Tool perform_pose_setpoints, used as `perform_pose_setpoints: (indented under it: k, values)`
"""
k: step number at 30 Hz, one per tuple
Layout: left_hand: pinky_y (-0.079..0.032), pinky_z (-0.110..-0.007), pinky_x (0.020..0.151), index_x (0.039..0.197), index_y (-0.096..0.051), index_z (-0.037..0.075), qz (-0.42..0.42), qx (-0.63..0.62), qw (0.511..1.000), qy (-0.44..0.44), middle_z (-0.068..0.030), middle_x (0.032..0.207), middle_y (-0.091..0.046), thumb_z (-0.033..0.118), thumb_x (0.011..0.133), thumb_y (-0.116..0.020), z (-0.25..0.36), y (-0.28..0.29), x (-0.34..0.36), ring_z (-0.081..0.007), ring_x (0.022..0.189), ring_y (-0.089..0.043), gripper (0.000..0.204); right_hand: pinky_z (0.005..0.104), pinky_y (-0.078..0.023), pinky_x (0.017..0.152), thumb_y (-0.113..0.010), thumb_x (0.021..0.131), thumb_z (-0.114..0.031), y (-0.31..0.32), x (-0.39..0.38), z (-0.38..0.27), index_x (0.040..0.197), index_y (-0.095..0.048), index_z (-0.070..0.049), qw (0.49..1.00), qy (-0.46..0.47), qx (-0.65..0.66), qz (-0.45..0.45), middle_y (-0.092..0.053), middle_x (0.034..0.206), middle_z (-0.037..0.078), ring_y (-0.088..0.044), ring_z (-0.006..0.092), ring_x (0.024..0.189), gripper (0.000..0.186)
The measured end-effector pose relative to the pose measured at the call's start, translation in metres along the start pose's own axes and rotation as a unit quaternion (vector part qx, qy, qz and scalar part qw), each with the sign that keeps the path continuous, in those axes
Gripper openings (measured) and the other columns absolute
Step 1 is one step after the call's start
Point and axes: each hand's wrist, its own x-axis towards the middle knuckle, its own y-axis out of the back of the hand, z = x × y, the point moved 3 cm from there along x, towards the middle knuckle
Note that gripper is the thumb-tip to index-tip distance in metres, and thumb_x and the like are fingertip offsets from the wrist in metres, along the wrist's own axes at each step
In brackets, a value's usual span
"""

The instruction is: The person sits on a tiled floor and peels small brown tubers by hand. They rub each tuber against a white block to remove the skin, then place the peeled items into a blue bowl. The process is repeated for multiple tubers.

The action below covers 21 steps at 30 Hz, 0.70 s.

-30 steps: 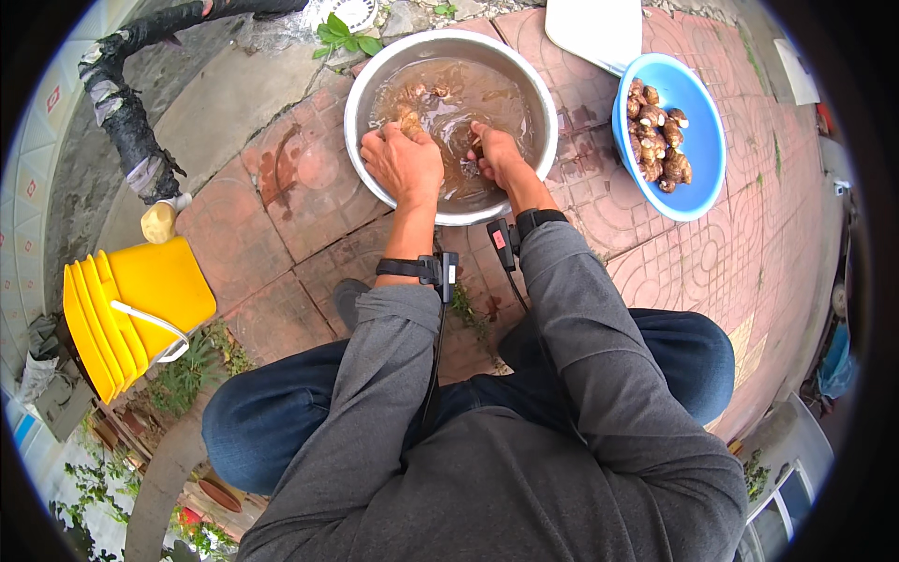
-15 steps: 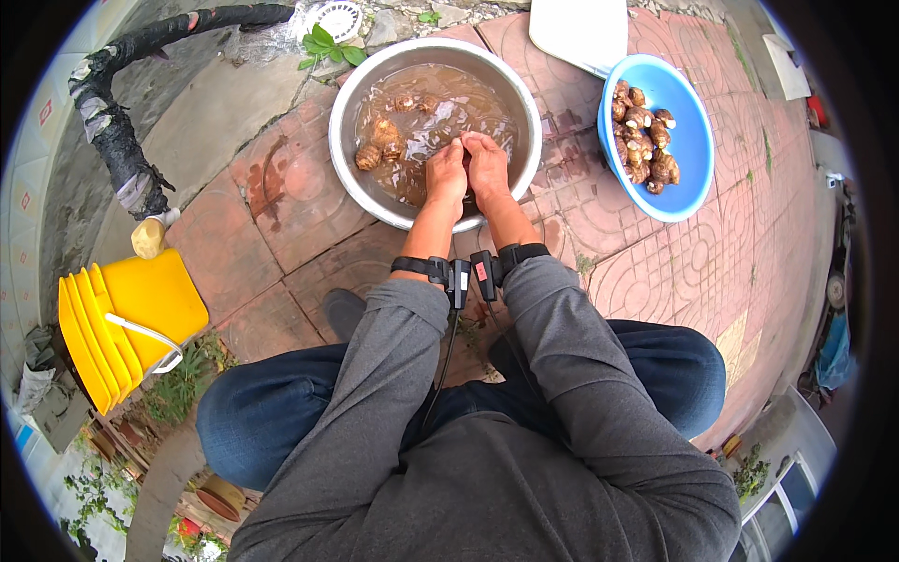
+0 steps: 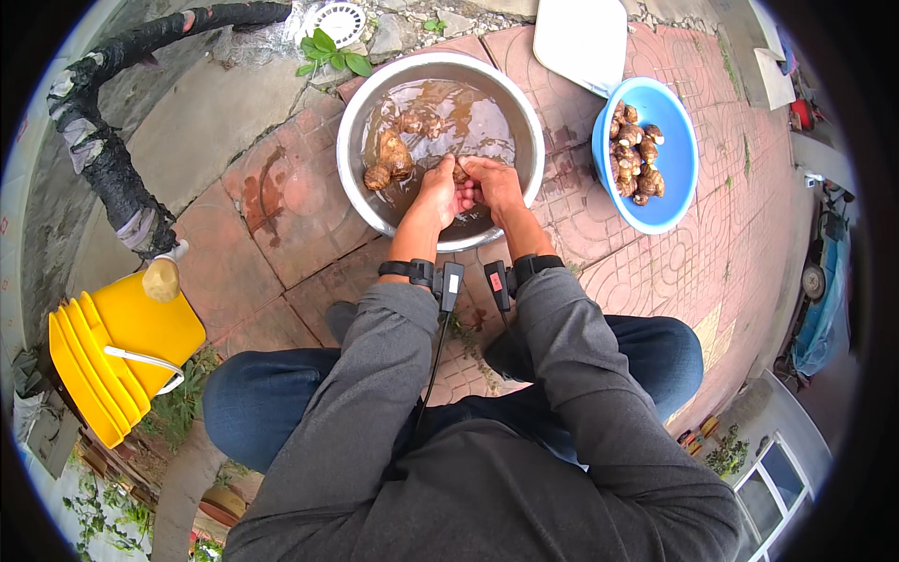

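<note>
A steel basin [image 3: 361,122] of muddy water is in front of me, with several brown taro corms [image 3: 394,155] at its left and back. Over its near half my left hand [image 3: 440,192] and my right hand [image 3: 494,185] meet, fingers curled around a small brown corm [image 3: 460,172] held between them; much of it is hidden by my fingers. To the right of the basin stands a blue plastic bowl [image 3: 676,140] with several more brown corms lying in it.
A white board [image 3: 579,42] lies behind the blue bowl. Yellow buckets [image 3: 122,347] are at the left below a black wrapped pipe [image 3: 103,150]. A white drain cover [image 3: 332,21] and a green plant [image 3: 332,58] sit beyond the basin; pink paving [image 3: 243,253] surrounds it.
A second ago my left hand was on corms at the basin's left; it has since moved right to join my right hand on a corm, leaving those corms in the water.
</note>
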Motion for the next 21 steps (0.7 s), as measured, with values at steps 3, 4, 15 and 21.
perform_pose_setpoints:
  k: [3,4,15,21]
  values:
    - [-0.035,-0.026,0.045,0.086,-0.052,0.012,-0.028,0.057,0.998,-0.002,0.0010,0.068,-0.047,0.048,0.108,-0.036,0.004,-0.013,-0.012,-0.0118,0.052,-0.043,0.045,0.0288,-0.051,0.047,-0.073,0.091,-0.017,-0.001,-0.005,-0.004,0.084,-0.069,-0.001,0.999,-0.034,-0.036,-0.003,-0.066,0.071,0.008,-0.059,0.0164,0.051,0.018]
    - [-0.036,-0.027,0.045,0.086,-0.052,0.012,-0.013,0.105,0.994,-0.006,0.0011,0.068,-0.048,0.048,0.108,-0.034,0.004,-0.018,-0.017,-0.0113,0.052,-0.043,0.045,0.0299,-0.051,0.048,-0.073,0.091,-0.019,0.002,-0.003,-0.010,0.084,-0.069,0.000,0.989,0.035,-0.139,0.043,-0.066,0.070,0.008,-0.059,0.0168,0.051,0.020]
    - [-0.024,-0.028,0.037,0.079,-0.050,0.010,0.097,0.206,0.973,0.026,-0.0003,0.060,-0.045,0.056,0.104,-0.031,0.031,-0.003,-0.003,-0.0093,0.042,-0.030,0.055,0.0225,-0.033,0.047,-0.055,0.102,-0.037,-0.016,0.010,0.018,0.098,-0.061,-0.015,0.994,-0.084,0.010,-0.072,-0.059,0.075,-0.003,-0.051,0.0067,0.059,0.023]
    - [-0.032,-0.032,0.040,0.082,-0.053,0.008,0.192,0.265,0.940,-0.097,-0.0019,0.060,-0.045,0.055,0.104,-0.033,0.010,-0.011,0.008,-0.0142,0.045,-0.039,0.056,0.0376,-0.053,0.073,-0.062,0.093,-0.042,-0.019,0.057,0.008,0.091,-0.068,-0.003,0.928,0.189,-0.319,0.026,-0.069,0.084,0.014,-0.067,0.0285,0.081,0.040]
